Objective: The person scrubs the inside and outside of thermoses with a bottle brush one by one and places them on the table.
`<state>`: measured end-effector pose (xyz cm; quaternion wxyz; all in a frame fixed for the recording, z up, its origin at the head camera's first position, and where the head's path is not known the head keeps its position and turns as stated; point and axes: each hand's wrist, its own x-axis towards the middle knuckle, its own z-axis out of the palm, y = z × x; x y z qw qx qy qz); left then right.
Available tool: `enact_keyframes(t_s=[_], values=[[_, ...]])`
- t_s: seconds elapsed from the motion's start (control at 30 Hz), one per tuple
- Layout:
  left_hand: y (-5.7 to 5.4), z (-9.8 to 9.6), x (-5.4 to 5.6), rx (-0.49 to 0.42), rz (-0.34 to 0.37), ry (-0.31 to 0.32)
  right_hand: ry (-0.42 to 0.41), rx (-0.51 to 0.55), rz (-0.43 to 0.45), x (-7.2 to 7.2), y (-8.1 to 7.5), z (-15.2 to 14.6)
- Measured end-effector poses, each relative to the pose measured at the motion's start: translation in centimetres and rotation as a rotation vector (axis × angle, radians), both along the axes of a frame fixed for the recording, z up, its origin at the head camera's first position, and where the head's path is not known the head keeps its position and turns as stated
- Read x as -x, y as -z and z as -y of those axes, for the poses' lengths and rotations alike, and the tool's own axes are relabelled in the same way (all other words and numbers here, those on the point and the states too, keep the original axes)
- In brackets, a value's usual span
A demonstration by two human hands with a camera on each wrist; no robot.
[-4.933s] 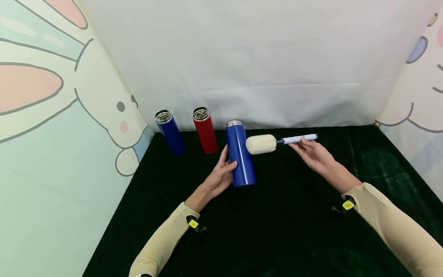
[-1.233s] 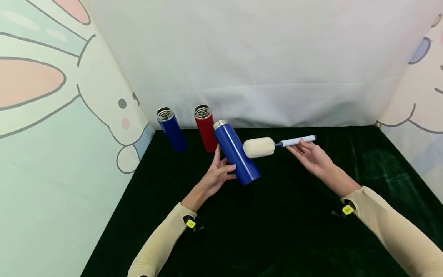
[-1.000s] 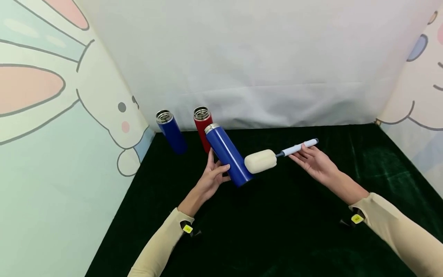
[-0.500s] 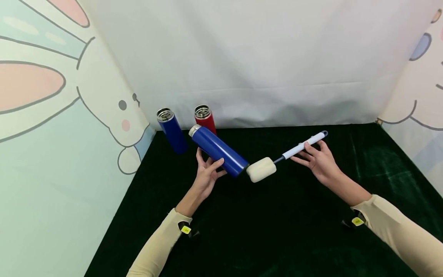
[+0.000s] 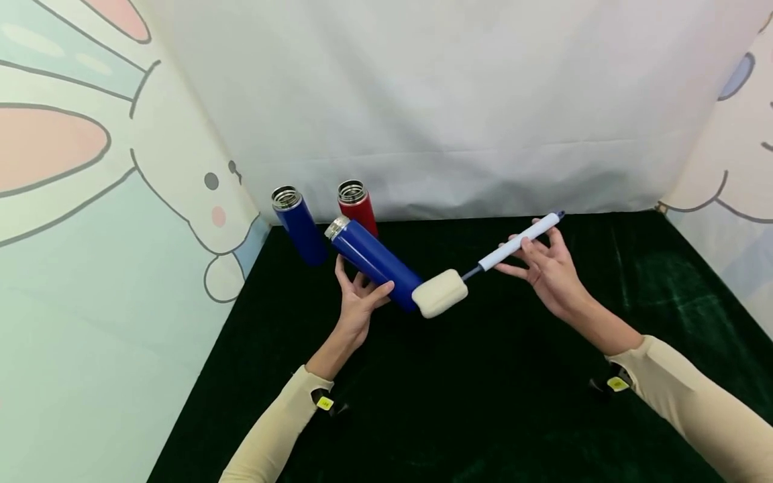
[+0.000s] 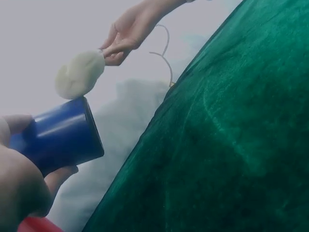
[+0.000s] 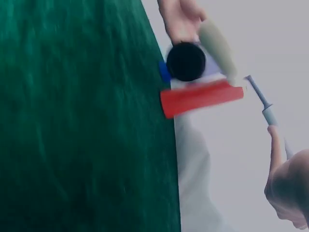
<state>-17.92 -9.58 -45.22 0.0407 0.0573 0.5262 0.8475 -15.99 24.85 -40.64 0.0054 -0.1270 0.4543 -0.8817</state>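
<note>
My left hand (image 5: pixel 356 308) grips a blue thermos bottle (image 5: pixel 373 256) above the table. The bottle is tilted, its steel mouth toward the upper left and its base toward the lower right. In the right wrist view its dark base (image 7: pixel 186 62) faces the camera. My right hand (image 5: pixel 554 276) holds a bottle brush by its pale blue handle (image 5: pixel 519 241), with the thumb on top. The brush's cream sponge head (image 5: pixel 440 293) lies against the side of the bottle near its base; in the left wrist view the sponge (image 6: pixel 79 75) meets the rim of the base.
An uncapped blue bottle (image 5: pixel 300 231) and an uncapped red bottle (image 5: pixel 361 211) stand upright at the back left, the red one partly hidden behind the held bottle. Dark green cloth (image 5: pixel 483 402) covers the table. A white curtain (image 5: pixel 459 100) hangs behind, with cartoon-printed panels at both sides.
The held bottle has gone from nearly upright to strongly tilted, its mouth swinging left. The sponge has shifted from the bottle's side down to its base, and the brush handle has risen to a steeper slant.
</note>
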Motion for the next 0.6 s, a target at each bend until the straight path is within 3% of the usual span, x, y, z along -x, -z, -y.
enact_keyframes(t_s=[0.1, 0.3, 0.47, 0.6], values=[[0.0, 0.4, -0.2, 0.008, -0.012, 0.008, 0.001, 0.041, 0.018, 0.6, 0.1, -0.8], [-0.3, 0.6, -0.1, -0.002, -0.032, 0.004, 0.002, 0.018, 0.037, 1.5, 1.4, -1.9], [-0.5, -0.3, -0.5, -0.043, -0.026, 0.002, -0.002, -0.061, -0.014, 1.7, 2.1, -0.6], [-0.5, -0.9, -0.6, -0.034, -0.039, 0.021, -0.059, -0.137, -0.081, 1.5, 2.3, 1.1]])
